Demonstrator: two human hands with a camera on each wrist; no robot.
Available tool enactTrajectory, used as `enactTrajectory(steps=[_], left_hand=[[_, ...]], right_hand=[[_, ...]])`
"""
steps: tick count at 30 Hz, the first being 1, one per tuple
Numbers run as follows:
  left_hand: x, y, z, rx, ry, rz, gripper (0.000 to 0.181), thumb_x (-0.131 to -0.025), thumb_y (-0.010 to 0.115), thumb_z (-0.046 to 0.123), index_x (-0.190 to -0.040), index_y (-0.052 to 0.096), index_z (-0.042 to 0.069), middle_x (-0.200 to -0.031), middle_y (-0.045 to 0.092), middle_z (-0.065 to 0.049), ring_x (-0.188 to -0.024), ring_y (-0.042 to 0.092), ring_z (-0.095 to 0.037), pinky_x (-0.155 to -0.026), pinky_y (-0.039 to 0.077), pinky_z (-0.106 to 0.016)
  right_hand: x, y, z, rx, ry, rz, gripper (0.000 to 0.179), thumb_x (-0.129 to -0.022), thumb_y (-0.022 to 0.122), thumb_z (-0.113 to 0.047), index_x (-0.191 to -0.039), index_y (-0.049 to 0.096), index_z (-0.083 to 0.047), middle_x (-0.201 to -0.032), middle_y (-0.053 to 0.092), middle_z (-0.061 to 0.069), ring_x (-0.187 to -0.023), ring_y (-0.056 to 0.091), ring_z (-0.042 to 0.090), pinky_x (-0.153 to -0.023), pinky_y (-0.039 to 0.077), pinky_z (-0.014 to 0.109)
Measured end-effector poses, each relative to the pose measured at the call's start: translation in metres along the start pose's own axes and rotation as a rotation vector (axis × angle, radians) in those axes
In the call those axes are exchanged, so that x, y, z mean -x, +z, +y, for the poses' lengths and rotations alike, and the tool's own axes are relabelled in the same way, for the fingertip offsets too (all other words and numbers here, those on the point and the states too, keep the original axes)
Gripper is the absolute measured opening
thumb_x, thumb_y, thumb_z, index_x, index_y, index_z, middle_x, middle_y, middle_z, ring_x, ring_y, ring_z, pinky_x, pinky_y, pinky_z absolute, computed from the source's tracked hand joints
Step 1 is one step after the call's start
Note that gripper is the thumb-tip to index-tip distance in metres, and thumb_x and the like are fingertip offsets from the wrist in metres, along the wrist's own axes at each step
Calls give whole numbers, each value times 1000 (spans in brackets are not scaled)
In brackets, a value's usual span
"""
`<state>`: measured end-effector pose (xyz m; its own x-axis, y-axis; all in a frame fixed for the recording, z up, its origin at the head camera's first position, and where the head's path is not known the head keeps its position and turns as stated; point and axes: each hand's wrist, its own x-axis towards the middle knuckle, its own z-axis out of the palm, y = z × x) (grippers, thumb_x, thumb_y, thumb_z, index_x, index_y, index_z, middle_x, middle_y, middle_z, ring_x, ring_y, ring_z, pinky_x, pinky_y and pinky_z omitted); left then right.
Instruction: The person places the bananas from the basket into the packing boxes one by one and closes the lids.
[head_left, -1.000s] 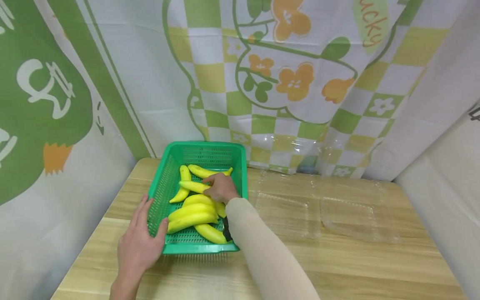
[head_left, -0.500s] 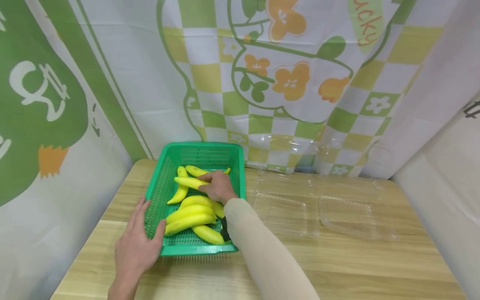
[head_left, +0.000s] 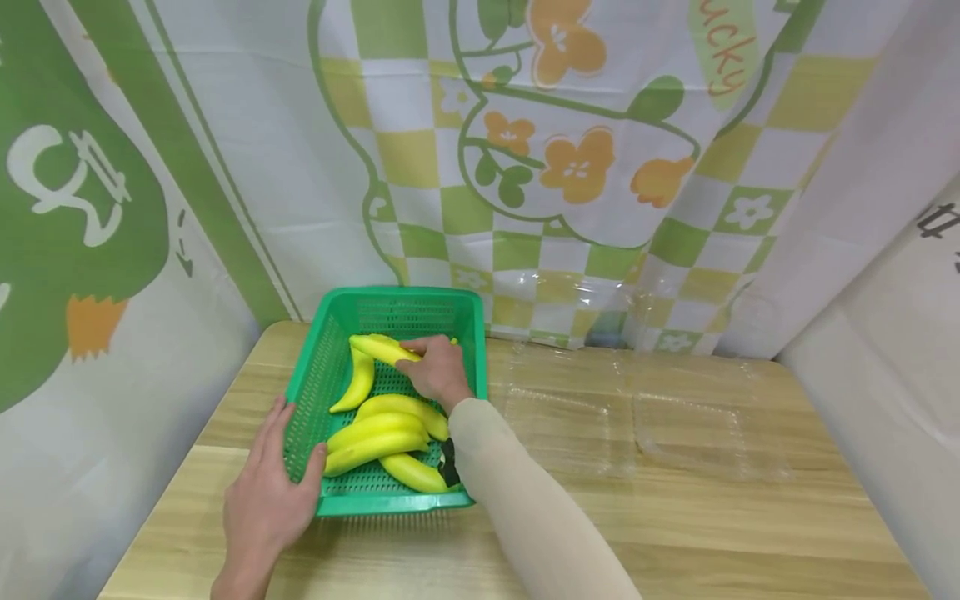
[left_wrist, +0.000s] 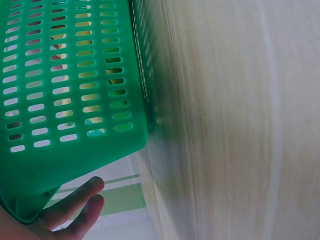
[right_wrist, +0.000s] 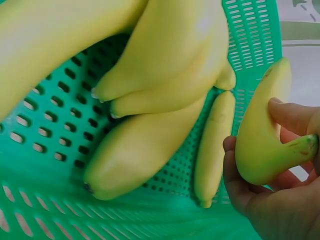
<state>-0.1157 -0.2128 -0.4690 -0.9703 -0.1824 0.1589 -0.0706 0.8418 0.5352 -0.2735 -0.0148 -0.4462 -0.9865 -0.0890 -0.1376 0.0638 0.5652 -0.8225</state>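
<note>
Inside the green plastic basket (head_left: 397, 504), my right hand (head_left: 438, 367) holds a yellow banana (head_left: 378, 347) between thumb and fingers. The right wrist view shows this banana (right_wrist: 262, 130) raised off the others, its greenish stem towards the palm. Another banana (head_left: 354, 385) lies at the basket's left side, and one behind the held banana is mostly hidden. Several more bananas (head_left: 375, 437) lie near the front, some overlapping. My left hand (head_left: 270, 500) rests against the basket's left rim, fingers extended; in the left wrist view two fingers (left_wrist: 82, 200) reach past the basket wall.
Two clear plastic containers (head_left: 558, 421) (head_left: 690, 429) lie side by side on the wooden table (head_left: 675, 533), right of the basket, their raised lids against the patterned cloth (head_left: 517, 208). More cloth hangs at both sides. A black band (head_left: 448, 463) shows at my right wrist.
My right hand has lifted its banana slightly and turned it, so it now covers most of the banana behind. The left hand stays at the basket's rim. The head view has shifted slightly.
</note>
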Motion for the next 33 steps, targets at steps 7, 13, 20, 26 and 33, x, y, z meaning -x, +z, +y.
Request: enactTrajectory(steps=[7,13,20,26,33], left_hand=[[1,0,-1,-2,-2,10,73,-108,53,41,-169,25,12,-179,21,-8,-135,54,-59,-59,48,-36],[1,-1,-3,-1,-13,0,74,-109,52,41,-170,22,14,-180,18,-7,-135,52,-61,-66,53,-48],[1,-3,-5,-7,-20,-11,74,-109,50,43,-170,21,14,-181,15,-7,-137,50,-61,-72,55,-57],[2,-2,-4,-3,-29,-25,75,-109,50,43,-171,19,14,-181,14,-7,-140,47,-62,-81,55,-68],[2,0,-1,5,-16,-18,74,-109,50,42,-170,21,13,-180,16,-7,-139,49,-62,-80,56,-66]], right_hand=[[3,-10,-16,-4,-40,-3,36,-100,77,-24,-135,75,-22,-140,73,2,-136,64,27,-107,59,42],[9,-20,-34,19,-48,-9,36,-100,76,-26,-136,74,-25,-140,73,-1,-137,62,26,-107,59,42],[18,-32,-51,35,-76,6,36,-99,77,-27,-135,75,-26,-141,73,-1,-132,66,23,-96,60,34],[26,-44,-53,46,-93,15,35,-99,78,-28,-134,76,-26,-139,74,-2,-126,68,21,-98,60,35],[34,-62,-48,36,-134,26,35,-98,78,-26,-133,76,-24,-139,74,0,-123,69,23,-99,59,36]])
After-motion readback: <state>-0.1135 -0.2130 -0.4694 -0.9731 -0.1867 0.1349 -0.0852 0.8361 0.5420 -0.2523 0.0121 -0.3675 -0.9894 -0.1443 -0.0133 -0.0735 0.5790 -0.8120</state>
